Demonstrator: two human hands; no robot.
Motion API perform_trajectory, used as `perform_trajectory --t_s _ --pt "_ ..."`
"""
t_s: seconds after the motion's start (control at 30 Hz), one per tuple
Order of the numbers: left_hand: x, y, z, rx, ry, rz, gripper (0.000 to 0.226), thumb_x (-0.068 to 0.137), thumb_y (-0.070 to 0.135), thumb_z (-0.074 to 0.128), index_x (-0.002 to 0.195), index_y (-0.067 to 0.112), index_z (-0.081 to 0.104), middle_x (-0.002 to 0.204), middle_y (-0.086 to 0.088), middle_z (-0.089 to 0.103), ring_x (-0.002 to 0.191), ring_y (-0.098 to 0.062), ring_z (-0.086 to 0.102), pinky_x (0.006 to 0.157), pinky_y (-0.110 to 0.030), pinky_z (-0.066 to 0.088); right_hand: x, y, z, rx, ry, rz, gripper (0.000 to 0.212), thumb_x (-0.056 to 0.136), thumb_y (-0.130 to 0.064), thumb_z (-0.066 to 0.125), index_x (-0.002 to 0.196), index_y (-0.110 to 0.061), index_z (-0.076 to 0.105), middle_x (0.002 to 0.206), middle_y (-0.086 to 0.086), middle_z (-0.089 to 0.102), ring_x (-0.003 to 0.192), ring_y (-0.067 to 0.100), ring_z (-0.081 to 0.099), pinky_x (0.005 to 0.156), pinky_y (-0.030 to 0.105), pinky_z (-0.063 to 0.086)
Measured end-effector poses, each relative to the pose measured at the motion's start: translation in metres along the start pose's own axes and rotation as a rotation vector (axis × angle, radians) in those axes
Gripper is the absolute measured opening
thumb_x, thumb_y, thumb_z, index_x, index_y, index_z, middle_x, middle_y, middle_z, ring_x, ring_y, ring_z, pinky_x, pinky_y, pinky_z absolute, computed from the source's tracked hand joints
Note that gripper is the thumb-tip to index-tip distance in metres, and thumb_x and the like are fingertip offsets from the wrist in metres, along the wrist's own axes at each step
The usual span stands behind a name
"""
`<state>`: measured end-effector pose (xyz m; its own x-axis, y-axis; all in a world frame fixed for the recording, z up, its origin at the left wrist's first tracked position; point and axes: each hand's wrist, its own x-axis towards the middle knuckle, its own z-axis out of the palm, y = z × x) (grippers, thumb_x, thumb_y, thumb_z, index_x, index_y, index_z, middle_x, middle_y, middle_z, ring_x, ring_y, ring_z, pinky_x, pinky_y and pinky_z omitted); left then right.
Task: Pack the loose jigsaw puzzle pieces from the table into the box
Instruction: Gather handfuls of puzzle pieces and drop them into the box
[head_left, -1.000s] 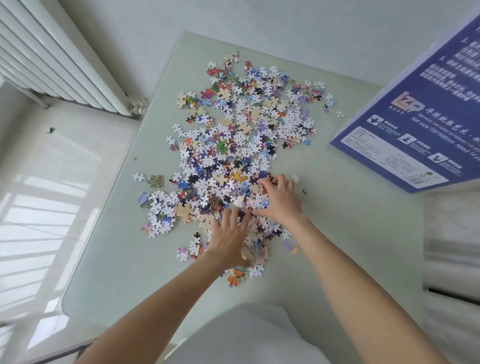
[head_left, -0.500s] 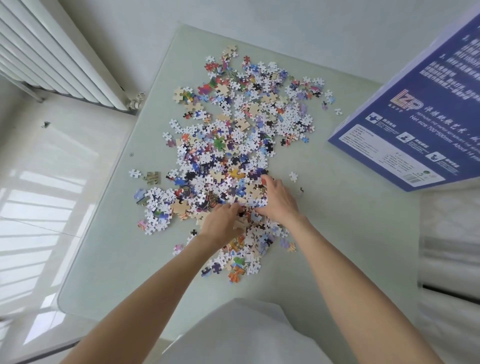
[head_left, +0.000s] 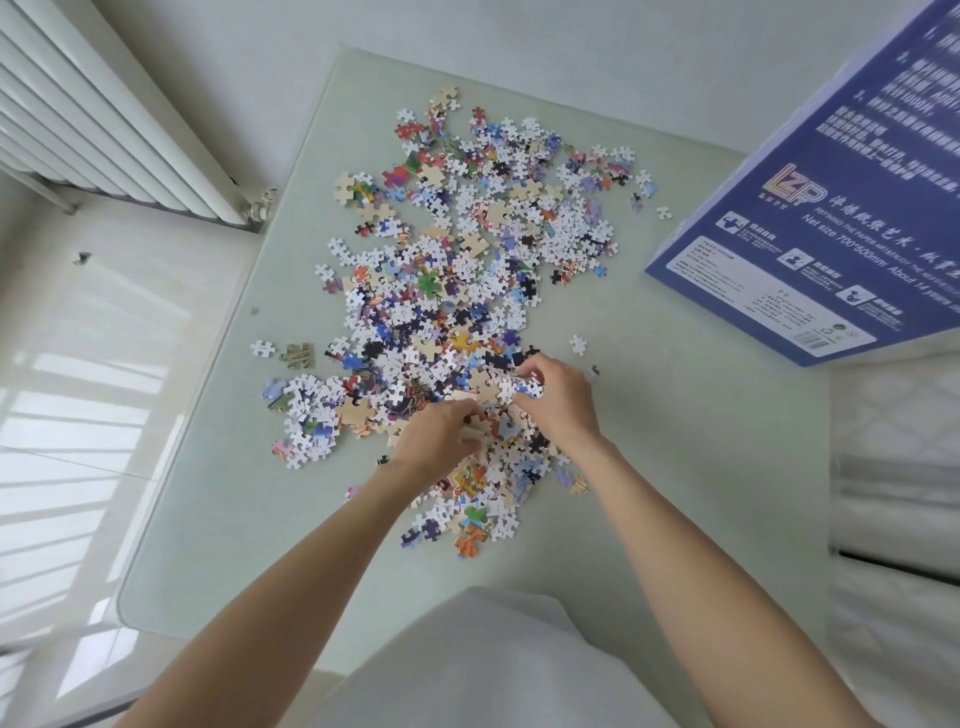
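A wide heap of loose jigsaw puzzle pieces (head_left: 457, 270), white-backed and coloured, covers the middle of the pale green table (head_left: 675, 467). The blue puzzle box (head_left: 831, 208) stands at the table's right side, its printed wall facing me. My left hand (head_left: 441, 441) sits on the near part of the heap with its fingers curled round a clump of pieces. Just to its right, my right hand (head_left: 556, 400) has thumb and fingers curled round a small bunch of white pieces. Both hands are close together, far left of the box.
A white radiator (head_left: 104, 119) runs along the wall at the upper left, beyond the table's left edge. A few stray pieces (head_left: 577, 344) lie between the heap and the box. White fabric (head_left: 493, 665) covers my lap at the table's near edge.
Both hands went from lying flat on the heap to curling their fingers and gathering pieces. The right hand's fingers have closed further round a bunch of white pieces.
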<state>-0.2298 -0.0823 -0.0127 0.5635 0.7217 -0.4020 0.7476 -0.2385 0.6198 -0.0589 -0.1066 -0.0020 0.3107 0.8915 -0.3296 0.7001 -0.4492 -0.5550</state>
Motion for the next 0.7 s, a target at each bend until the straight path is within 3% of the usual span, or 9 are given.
perform_trajectory --t_s 0.2,0.33,0.53,0.7 --pt "-0.007 -0.008 -0.017 -0.098 0.087 -0.008 0.027 0.08 0.018 0.071 0.105 0.013 0.064 0.1 0.0 0.069 0.079 -0.008 0.06 0.078 -0.02 0.051 -0.007 -0.001 -0.016 0.046 0.121 -0.005 0.01 0.081 -0.016 0.068 0.091 -0.017 0.066 0.102 0.001 0.067 0.09 0.02 0.06 0.077 0.022 0.038" --pt "-0.012 -0.01 -0.027 -0.108 0.145 -0.046 0.027 0.08 0.017 0.07 0.105 0.013 0.065 0.098 0.001 0.069 0.075 -0.007 0.06 0.068 -0.009 0.043 -0.015 0.005 -0.02 0.068 0.077 -0.019 0.009 0.081 -0.017 0.07 0.089 -0.017 0.065 0.1 0.001 0.066 0.093 0.018 0.058 0.078 0.022 0.036" --pt "-0.013 0.002 -0.044 -0.17 0.224 -0.05 0.027 0.075 0.019 0.075 0.101 0.016 0.068 0.092 0.001 0.072 0.075 -0.011 0.066 0.073 -0.028 0.056 -0.031 0.003 -0.053 0.184 0.02 -0.092 0.012 0.076 -0.018 0.076 0.081 -0.021 0.065 0.093 -0.006 0.067 0.09 0.013 0.061 0.084 0.026 0.043" --pt "-0.006 0.038 -0.067 -0.206 0.244 0.051 0.027 0.076 0.019 0.075 0.102 0.019 0.068 0.088 0.009 0.069 0.066 0.005 0.059 0.061 -0.005 0.045 -0.05 -0.012 -0.124 0.265 0.099 -0.236 0.012 0.075 -0.016 0.077 0.083 -0.017 0.068 0.089 -0.007 0.069 0.083 0.002 0.061 0.074 0.011 0.042"
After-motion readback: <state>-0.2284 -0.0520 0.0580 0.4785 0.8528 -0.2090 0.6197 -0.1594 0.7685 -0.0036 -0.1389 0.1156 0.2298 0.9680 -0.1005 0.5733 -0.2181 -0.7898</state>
